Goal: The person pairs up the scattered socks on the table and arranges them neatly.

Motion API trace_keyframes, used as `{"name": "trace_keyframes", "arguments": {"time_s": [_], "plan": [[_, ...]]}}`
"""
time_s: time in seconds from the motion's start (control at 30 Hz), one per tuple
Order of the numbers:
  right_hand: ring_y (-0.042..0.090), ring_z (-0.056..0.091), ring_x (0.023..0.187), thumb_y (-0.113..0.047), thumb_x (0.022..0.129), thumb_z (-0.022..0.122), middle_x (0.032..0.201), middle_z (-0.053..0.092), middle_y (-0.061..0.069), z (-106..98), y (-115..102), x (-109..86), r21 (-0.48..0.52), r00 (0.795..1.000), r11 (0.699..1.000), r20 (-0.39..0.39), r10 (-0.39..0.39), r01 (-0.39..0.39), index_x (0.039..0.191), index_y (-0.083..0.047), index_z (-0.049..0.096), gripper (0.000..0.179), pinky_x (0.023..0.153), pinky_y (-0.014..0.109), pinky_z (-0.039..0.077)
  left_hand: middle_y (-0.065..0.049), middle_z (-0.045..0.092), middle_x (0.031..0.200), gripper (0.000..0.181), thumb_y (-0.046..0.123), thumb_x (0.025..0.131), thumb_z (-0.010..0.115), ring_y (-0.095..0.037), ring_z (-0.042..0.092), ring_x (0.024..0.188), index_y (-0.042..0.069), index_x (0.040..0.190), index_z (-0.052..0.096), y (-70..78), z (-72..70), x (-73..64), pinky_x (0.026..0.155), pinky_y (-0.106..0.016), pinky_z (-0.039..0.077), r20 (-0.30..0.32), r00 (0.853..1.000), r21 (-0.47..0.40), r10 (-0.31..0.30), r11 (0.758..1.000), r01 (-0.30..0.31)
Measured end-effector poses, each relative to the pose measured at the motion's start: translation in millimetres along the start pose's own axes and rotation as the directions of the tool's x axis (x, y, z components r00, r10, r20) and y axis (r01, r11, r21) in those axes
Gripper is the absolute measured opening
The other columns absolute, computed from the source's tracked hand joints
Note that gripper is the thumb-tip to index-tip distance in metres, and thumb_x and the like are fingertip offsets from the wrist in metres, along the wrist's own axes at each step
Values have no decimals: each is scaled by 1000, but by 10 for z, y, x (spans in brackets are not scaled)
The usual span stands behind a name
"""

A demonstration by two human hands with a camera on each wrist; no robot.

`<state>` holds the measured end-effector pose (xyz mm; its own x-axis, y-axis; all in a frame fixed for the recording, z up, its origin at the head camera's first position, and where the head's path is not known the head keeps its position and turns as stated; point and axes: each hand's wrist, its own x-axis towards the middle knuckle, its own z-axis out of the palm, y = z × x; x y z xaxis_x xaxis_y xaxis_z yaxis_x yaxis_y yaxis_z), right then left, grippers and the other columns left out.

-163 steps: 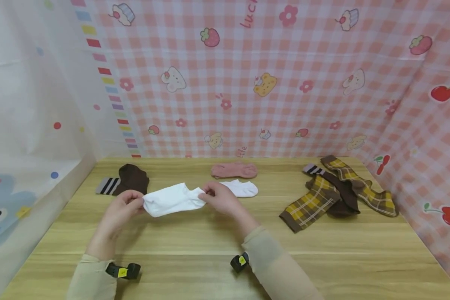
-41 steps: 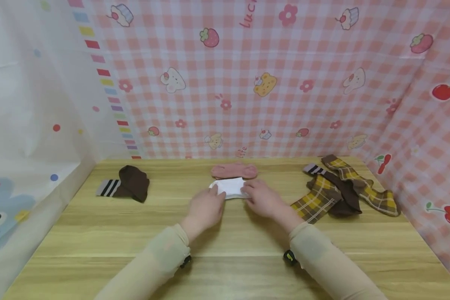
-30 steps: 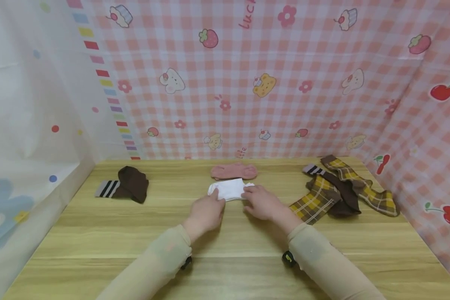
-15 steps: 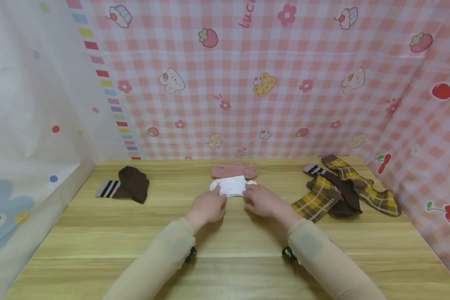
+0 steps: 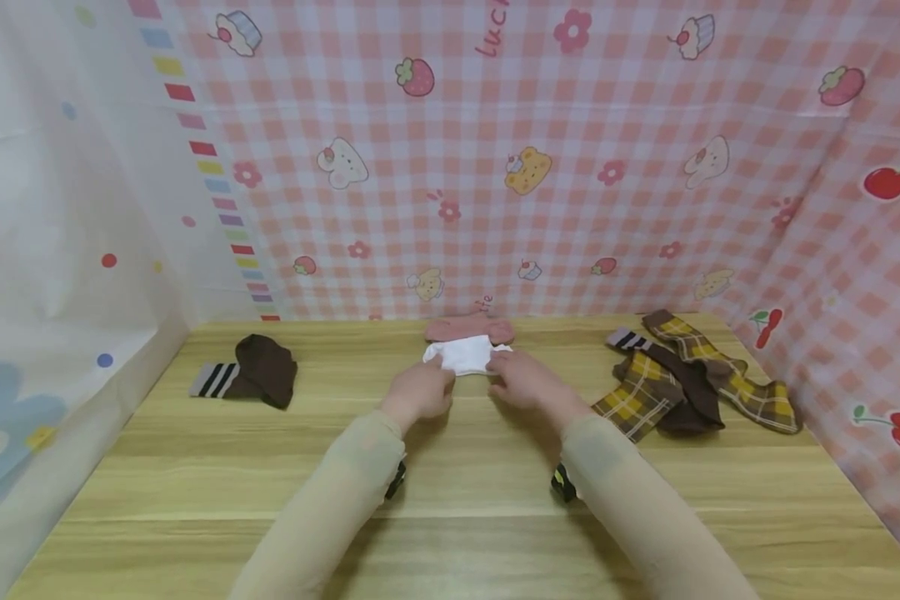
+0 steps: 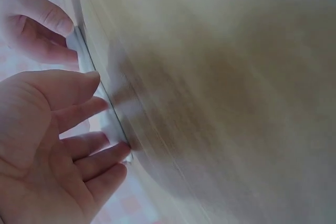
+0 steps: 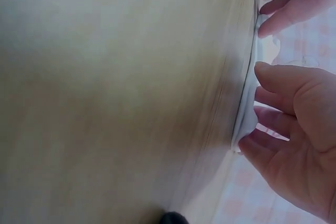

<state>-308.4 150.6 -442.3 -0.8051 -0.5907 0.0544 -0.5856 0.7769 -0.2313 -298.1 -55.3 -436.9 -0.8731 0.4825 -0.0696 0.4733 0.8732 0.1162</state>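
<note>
A pair of white ankle socks (image 5: 463,354), laid one over the other, lies at the back middle of the table, its far edge against the folded pink socks (image 5: 468,327). My left hand (image 5: 422,390) touches the near left corner of the white socks with relaxed fingers. At their right end, the fingers of my right hand (image 5: 527,380) rest on the fabric. Both wrist views show the white socks (image 6: 107,121) edge-on and low on the tabletop, with the fingertips of my left hand (image 6: 58,135) and right hand (image 7: 294,114) along their near edge.
Brown socks with grey-and-black striped cuffs (image 5: 267,371) lie folded at the back left. On the right is a loose heap of yellow-brown plaid socks (image 5: 637,396) and a brown sock (image 5: 696,400). A checked cloth (image 5: 420,125) hangs behind the table (image 5: 157,492).
Earlier both hands held one white sock stretched in the air; it was then laid on the other. Over the last second the white pair slid back, and the pink socks shifted toward the cloth.
</note>
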Motion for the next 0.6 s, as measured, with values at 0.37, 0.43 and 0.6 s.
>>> {"name": "trace_keyframes", "arguments": {"time_s": [0.37,0.43,0.6], "plan": [[32,58,105,-11,90,68,109,61,14,-35,6,4,-4,999,999,3,37,-37,107,-1,62,21,98,46,45,-18,55,137,14,20,89,68,-35,60,112,13,83,57,-18,-61,26,92,-47,50,29,1000,-29,3,1000,-2],[32,58,105,-12,90,70,107,61,14,-27,14,-5,-25,999,999,3,32,-31,105,-1,61,21,98,45,45,-17,56,135,13,21,89,68,-35,60,111,13,84,58,-18,-55,17,92,-48,50,34,999,-37,2,999,-1],[33,57,111,-14,90,70,113,62,14,-5,43,-21,-34,999,999,17,34,-33,111,-1,59,27,102,45,43,-19,52,141,15,24,90,68,-37,56,120,13,86,58,-16,-29,2,98,-48,47,39,999,-34,13,999,-11]]}}
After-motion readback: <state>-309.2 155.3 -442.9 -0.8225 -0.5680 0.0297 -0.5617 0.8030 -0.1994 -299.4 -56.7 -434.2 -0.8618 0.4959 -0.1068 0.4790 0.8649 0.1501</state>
